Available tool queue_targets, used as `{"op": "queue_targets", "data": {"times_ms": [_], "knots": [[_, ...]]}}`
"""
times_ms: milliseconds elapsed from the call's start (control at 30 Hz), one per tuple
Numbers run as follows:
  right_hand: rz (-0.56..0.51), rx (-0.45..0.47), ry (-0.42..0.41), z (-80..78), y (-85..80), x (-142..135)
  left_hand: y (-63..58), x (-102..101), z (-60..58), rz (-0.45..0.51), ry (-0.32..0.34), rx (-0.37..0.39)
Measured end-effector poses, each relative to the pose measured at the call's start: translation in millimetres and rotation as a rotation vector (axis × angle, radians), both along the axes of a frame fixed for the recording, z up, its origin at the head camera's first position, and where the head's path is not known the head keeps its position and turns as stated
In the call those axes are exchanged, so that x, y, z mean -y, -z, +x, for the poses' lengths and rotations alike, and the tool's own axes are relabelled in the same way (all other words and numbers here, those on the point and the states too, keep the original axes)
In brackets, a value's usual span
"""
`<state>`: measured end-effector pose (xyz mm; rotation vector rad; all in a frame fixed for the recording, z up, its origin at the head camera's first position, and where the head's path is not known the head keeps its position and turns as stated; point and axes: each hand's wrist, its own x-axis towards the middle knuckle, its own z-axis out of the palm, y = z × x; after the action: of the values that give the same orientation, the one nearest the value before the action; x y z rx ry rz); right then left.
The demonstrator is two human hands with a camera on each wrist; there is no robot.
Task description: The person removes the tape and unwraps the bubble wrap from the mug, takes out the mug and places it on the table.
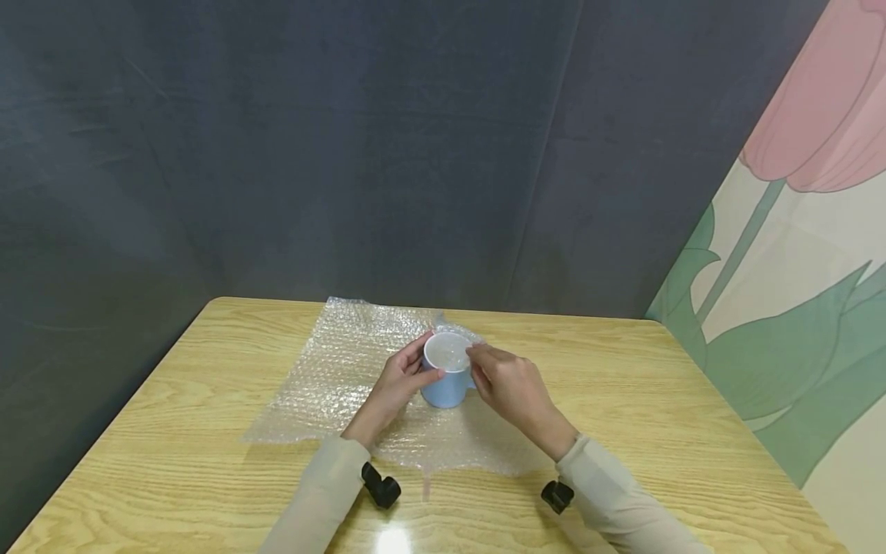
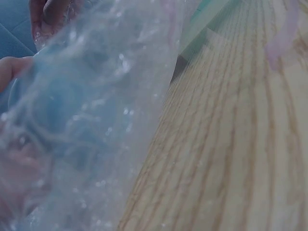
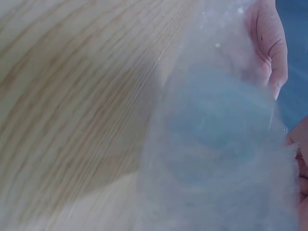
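Observation:
A light blue mug (image 1: 443, 391) with a white rim stands on a sheet of bubble wrap (image 1: 332, 369). My left hand (image 1: 394, 386) grips the mug's left side, thumb at the front near the rim and fingers behind. At the rim's right side, the curled fingers of my right hand (image 1: 511, 382) pinch bubble wrap, above the mug's handle. Clear, speckled wrap shows in the mug's mouth. Through bubble wrap (image 2: 110, 96) in the left wrist view, the mug appears as a blue blur. The right wrist view shows wrap (image 3: 216, 192) hanging before the mug too.
The wood-grain table (image 1: 173, 477) extends around the sheet. A pinkish strip (image 1: 426, 486) lies at the wrap's front edge. Behind the table hangs a dark curtain (image 1: 388, 154), and a wall with a tulip painting (image 1: 782, 346) stands on the right.

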<state>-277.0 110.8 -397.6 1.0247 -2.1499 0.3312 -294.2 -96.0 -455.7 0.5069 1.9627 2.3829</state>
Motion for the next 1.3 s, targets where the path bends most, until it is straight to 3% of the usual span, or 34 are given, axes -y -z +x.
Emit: {"op": "queue_targets", "data": {"times_ms": [267,1300], "knots": [[-0.054,-0.016,-0.01,-3.4,-1.0,-3.1,-0.3,-0.1,1.3,0.003,-0.003,-0.002],[-0.272,0.124,0.011,-8.8,-7.2,-16.4,-0.1,0.4,0.4,-0.008,0.0,-0.006]]}}
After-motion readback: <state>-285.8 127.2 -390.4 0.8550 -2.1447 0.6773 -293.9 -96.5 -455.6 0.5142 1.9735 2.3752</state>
